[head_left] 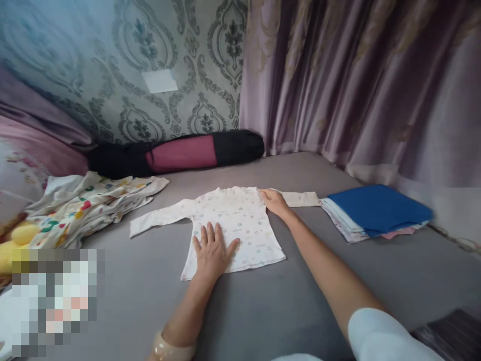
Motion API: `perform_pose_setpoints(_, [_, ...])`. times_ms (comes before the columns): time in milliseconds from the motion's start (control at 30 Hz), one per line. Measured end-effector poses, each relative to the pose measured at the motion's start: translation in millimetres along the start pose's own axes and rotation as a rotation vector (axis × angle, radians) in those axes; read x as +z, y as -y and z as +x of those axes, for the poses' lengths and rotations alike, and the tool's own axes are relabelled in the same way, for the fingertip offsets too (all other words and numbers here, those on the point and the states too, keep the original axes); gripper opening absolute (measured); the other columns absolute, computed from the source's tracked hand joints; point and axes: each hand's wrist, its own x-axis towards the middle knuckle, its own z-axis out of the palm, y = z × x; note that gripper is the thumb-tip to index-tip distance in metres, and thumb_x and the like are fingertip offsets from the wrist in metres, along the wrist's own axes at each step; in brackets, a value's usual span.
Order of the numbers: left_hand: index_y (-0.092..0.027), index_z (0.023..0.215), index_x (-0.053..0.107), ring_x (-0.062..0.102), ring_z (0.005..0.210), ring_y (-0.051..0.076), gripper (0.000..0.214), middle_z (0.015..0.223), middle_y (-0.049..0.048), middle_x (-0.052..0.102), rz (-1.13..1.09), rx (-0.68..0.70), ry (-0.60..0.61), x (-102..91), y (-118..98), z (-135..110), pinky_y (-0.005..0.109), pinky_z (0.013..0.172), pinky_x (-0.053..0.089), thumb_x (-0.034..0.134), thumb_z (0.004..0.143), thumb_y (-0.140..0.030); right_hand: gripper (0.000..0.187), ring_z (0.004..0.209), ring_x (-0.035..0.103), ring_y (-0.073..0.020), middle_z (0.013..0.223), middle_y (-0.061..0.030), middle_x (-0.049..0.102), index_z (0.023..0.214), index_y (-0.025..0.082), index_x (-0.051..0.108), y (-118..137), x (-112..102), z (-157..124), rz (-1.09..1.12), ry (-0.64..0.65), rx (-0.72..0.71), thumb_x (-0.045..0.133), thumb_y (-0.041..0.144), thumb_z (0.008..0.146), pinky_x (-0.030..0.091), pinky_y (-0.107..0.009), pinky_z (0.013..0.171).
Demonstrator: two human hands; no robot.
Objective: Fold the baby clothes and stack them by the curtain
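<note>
A small white long-sleeved shirt [244, 228] with a tiny coloured print lies spread on the grey bed, its neckline pointing away from me and both sleeves out to the sides. My left hand [213, 253] rests flat on the lower left of its body, fingers spread. At the shoulder on the right, where the sleeve begins, my right hand [274, 201] has its fingers closed on the cloth; the fingertips are partly hidden. The end of the right sleeve reaches close to a folded stack of clothes [347, 228] topped by a blue folded cloth [379, 208].
Loose printed clothes [90, 205] are heaped at the left beside a yellow plush toy [22, 240]. A long black and maroon bolster [180, 153] lies along the patterned wall. Purple curtains [319, 75] hang at the right. Dark striped fabric [451, 336] sits at the lower right corner.
</note>
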Motion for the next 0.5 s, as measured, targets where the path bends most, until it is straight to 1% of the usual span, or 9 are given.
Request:
perform_pose_setpoints(67, [-0.007,0.15,0.03,0.019,0.145,0.041,0.083,0.157,0.023,0.022,0.015,0.009,-0.014,1.8,0,0,0.062,0.112,0.021,0.03,0.092,-0.066,0.038,0.111,0.061,-0.019,0.12,-0.0067,0.068,0.123,0.02,0.063,-10,-8,-5,-0.08,-0.108,0.132,0.035,0.025,0.098,0.044,-0.027,0.094])
perform_pose_setpoints(133, [-0.006,0.15,0.03,0.02,0.145,0.04,0.081,0.156,0.0237,0.024,0.033,0.02,-0.031,4.9,0,0,0.062,0.112,0.022,0.031,0.093,-0.063,0.037,0.117,0.057,-0.0226,0.124,-0.0126,0.065,0.123,0.015,0.062,-18,-10,-12,-0.131,-0.147,0.201,0.038,0.021,0.096,0.04,-0.032,0.099])
perform_pose_setpoints(200, [-0.005,0.149,0.031,0.021,0.145,0.039,0.078,0.156,0.0234,0.025,0.045,0.048,-0.042,8.7,0,0,0.062,0.112,0.023,0.031,0.094,-0.06,0.037,0.125,0.05,-0.027,0.13,-0.0169,0.06,0.124,0.011,0.061,-25,-6,-18,-0.173,-0.164,0.226,0.042,0.02,0.094,0.034,-0.038,0.106])
perform_pose_setpoints(300, [-0.009,0.148,0.035,0.02,0.146,0.034,0.067,0.156,0.0181,0.026,0.041,0.169,-0.065,12.9,3,4,0.057,0.114,0.025,0.031,0.097,-0.052,0.039,0.133,0.04,-0.0293,0.139,-0.0174,0.052,0.129,0.011,0.057,-30,1,-23,-0.278,-0.17,0.24,0.042,0.023,0.095,0.027,-0.043,0.11])
perform_pose_setpoints(367, [-0.014,0.149,0.036,0.02,0.146,0.031,0.059,0.157,0.0134,0.027,0.024,0.299,-0.059,12.6,6,9,0.052,0.116,0.026,0.029,0.099,-0.045,0.039,0.131,0.041,-0.0279,0.137,-0.0162,0.053,0.128,0.012,0.057,-33,3,-24,-0.323,-0.171,0.233,0.04,0.022,0.096,0.028,-0.042,0.109])
perform_pose_setpoints(433, [-0.017,0.15,0.034,0.021,0.147,0.027,0.056,0.157,0.0106,0.027,0.0,0.413,-0.021,9.1,9,14,0.049,0.117,0.025,0.025,0.1,-0.042,0.036,0.125,0.046,-0.0263,0.129,-0.0156,0.058,0.123,0.013,0.06,-36,2,-22,-0.327,-0.181,0.224,0.04,0.018,0.094,0.032,-0.039,0.106])
perform_pose_setpoints(500, [-0.018,0.151,0.031,0.019,0.147,0.026,0.057,0.158,0.0097,0.025,-0.019,0.475,0.027,3.0,10,21,0.049,0.118,0.023,0.022,0.1,-0.043,0.035,0.119,0.05,-0.0256,0.122,-0.0158,0.062,0.118,0.012,0.062,-40,-2,-21,-0.32,-0.208,0.243,0.041,0.013,0.09,0.034,-0.037,0.103])
